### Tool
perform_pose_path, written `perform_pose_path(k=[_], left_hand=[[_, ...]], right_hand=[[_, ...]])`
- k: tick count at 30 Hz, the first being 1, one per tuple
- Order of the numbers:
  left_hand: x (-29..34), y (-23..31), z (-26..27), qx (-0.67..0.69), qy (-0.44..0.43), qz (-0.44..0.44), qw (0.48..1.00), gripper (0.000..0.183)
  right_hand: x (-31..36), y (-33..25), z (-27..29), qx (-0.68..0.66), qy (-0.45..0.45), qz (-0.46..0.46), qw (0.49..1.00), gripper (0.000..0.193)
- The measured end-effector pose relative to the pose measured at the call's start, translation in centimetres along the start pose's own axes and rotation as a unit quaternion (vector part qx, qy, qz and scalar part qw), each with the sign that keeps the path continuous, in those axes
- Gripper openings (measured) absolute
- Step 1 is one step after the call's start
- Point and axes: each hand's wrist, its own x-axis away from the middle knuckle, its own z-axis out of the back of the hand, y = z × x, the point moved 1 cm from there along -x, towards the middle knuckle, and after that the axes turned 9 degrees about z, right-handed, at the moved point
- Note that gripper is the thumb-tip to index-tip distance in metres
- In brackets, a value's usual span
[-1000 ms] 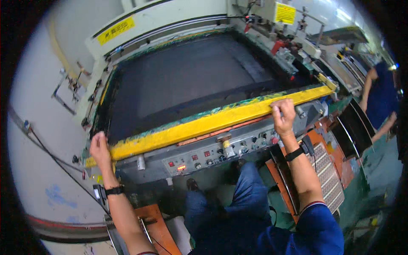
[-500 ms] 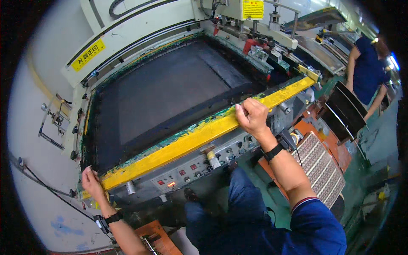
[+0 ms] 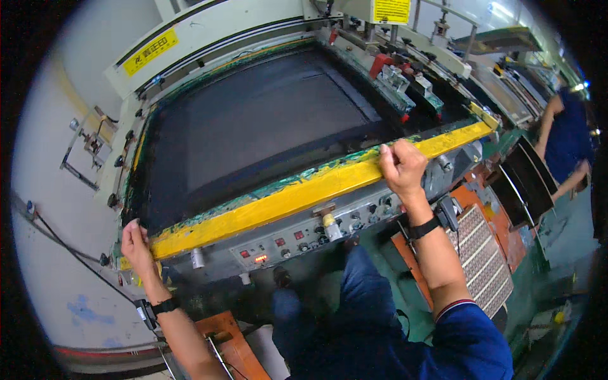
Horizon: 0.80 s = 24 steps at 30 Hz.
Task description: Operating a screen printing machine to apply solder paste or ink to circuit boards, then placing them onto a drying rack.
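A large screen-printing frame (image 3: 253,211) with a yellow front bar lies across the machine before me. Its dark mesh (image 3: 266,120) has ink-stained, greenish edges. My right hand (image 3: 403,166) is closed on the bar toward its right part, thumb on the near side and knuckles up. At the frame's front left corner, my left hand (image 3: 135,247) is closed with its fingers curled over the edge, beside the bar's left end. What lies under its fingers is partly hidden. Below the bar runs a grey control panel (image 3: 278,248) with red switches and knobs.
A pale printing beam (image 3: 209,31) spans the back, and a carriage with red clamps (image 3: 381,64) stands at the right. Patterned sheets (image 3: 478,253) lie on an orange surface (image 3: 513,244) by my right arm. Another person (image 3: 567,136) stands farther right. A cable (image 3: 69,253) runs at the left.
The view has shifted, so the machine sits farther right and slightly higher. Both hands keep their places on the frame. The other person at the right has moved a little.
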Motion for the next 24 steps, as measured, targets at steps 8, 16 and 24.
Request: perform_pose_path(k=[8,16,24], left_hand=[[0.2,0.2,-0.1,0.006,0.004,0.01,1.0,0.019],[1.0,0.6,-0.7,0.01,0.014,0.002,1.0,0.018],[1.1,0.7,-0.5,0.005,0.013,0.024,1.0,0.018]], right_hand=[[0.5,0.0,-0.3,-0.02,0.013,0.006,1.0,0.03],[0.8,0.0,-0.3,-0.019,0.018,0.021,0.999,0.028],[0.8,-0.1,-0.2,-0.023,0.011,0.025,0.999,0.026]])
